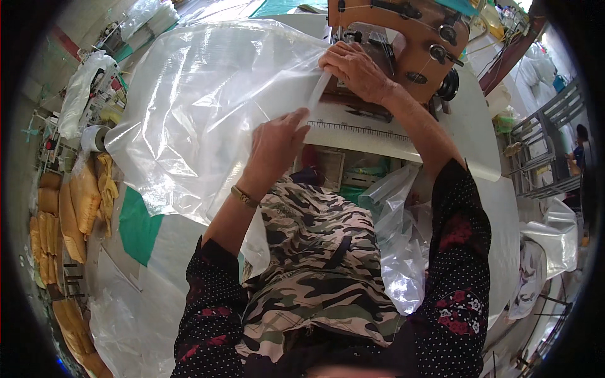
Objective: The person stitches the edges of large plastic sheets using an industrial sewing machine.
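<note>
A large sheet of clear plastic film (208, 101) lies spread over the sewing table (466, 151). My left hand (276, 143) pinches its folded edge near the table's front. My right hand (354, 68) presses the same edge flat by the needle of the brown sewing machine (409, 38). A narrow folded strip of the film (317, 93) runs between my two hands. A printed ruler strip (359, 129) lies along the table front, just right of my left hand.
More clear plastic (400, 252) hangs in my lap at the right. Yellow-brown stuffed bags (79, 208) pile up at the left, beside a green sheet (138, 230). Another sewing machine (94, 94) stands at the far left. A metal rack (542, 151) and another person (581, 148) are at the right.
</note>
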Action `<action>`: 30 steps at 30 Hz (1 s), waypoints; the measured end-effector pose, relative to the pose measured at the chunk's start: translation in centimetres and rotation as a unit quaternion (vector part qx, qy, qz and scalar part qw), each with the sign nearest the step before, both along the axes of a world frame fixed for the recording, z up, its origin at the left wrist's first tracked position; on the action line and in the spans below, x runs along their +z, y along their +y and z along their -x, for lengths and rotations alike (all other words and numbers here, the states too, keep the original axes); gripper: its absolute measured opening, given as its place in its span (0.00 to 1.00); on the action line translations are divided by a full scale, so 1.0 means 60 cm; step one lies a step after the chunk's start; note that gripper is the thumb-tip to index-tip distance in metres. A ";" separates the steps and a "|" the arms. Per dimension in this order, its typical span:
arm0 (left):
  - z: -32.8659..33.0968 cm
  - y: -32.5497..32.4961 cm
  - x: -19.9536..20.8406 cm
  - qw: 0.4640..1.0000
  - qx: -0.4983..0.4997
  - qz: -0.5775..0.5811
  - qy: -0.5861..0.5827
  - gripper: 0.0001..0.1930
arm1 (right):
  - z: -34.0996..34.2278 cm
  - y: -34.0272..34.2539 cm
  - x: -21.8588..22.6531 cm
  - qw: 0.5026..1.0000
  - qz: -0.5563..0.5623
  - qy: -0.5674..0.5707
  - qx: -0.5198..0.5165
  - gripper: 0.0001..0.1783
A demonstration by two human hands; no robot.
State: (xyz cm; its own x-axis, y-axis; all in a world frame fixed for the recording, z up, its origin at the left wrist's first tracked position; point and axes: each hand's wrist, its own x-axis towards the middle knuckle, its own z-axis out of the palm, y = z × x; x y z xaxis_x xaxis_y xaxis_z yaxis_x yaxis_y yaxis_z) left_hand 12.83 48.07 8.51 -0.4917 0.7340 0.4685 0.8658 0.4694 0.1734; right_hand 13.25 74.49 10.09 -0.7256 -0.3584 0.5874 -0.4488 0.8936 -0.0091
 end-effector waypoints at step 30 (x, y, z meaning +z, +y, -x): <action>-0.011 0.035 -0.111 0.963 -0.061 -0.205 -0.164 0.18 | -0.029 -0.013 -0.030 0.985 0.128 -0.007 -0.114 0.19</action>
